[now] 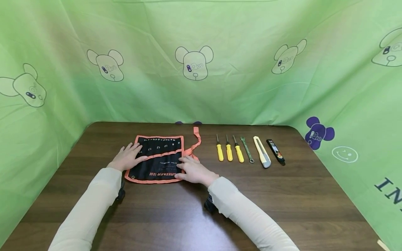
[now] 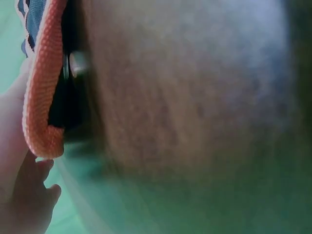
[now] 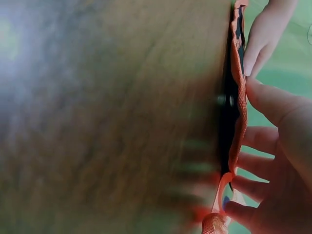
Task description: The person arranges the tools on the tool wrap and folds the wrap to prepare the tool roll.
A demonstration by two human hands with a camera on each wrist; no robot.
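A black tool pouch (image 1: pixel 157 164) with orange trim lies spread flat on the table, with size numbers along its upper pocket row. My left hand (image 1: pixel 126 157) rests on the pouch's left side, fingers extended. On its right edge lies my right hand (image 1: pixel 195 170), fingers spread over the trim and near the orange tie strap (image 1: pixel 196 139). In the left wrist view the pouch's orange border (image 2: pixel 41 87) runs beside the left hand (image 2: pixel 19 180). The right wrist view has the right hand's fingers (image 3: pixel 258 139) touching the pouch edge (image 3: pixel 239 107).
Right of the pouch stand in a row several tools: yellow-handled screwdrivers (image 1: pixel 229 152), a green wrench (image 1: pixel 247 150), a white utility knife (image 1: pixel 261 151) and a black narrow case (image 1: pixel 276 152). A green printed cloth (image 1: pixel 150 94) hangs behind the wooden table (image 1: pixel 282 205).
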